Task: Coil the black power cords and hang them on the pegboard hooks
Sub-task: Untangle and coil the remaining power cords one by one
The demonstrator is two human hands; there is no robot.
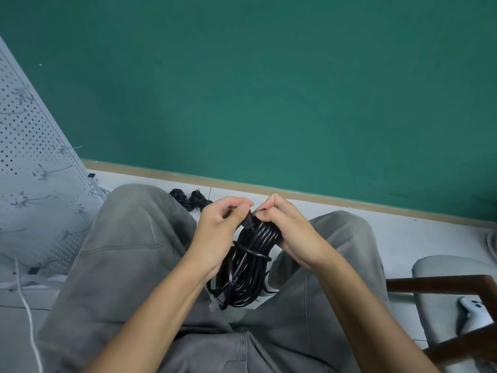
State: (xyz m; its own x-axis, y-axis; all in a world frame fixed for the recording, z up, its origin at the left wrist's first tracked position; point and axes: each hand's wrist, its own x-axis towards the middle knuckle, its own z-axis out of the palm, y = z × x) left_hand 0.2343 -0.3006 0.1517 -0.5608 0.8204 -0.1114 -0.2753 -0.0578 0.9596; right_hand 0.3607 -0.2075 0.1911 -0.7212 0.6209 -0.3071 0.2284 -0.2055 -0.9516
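Setting: green wall [269,90] with a tan baseboard [295,193] above a pale tiled floor [403,238]; the person is seated, legs in grey trousers [129,251] spread beneath the camera.

Item 1, coiled black power cord [247,267]: a bundle of many loops held over the lap between the knees, upper end raised between the two hands, lower loops hanging toward the trousers. One turn of cord is wrapped crosswise around the middle of the bundle. A plug end shows at the bottom left of the loops.

Item 2, left hand [217,232]: fingers curled, thumb and forefinger pinching the cord's black connector end at the top of the bundle.

Item 3, right hand [290,232]: fingers curled round the top of the loops, gripping the bundle just beside the left hand's thumb.

Item 4, further black cords [188,199]: two small bundles lying on the floor near the baseboard, beyond the left knee.

Item 5, pegboard [35,170]: grey, perforated, at the left, with metal hooks [43,173] scattered over it.

Item 6, white cable [28,319]: trails down the floor at lower left.

Item 7, chair [443,286]: dark wooden arm and grey cushion at lower right; a white controller [470,309] rests on the cushion.
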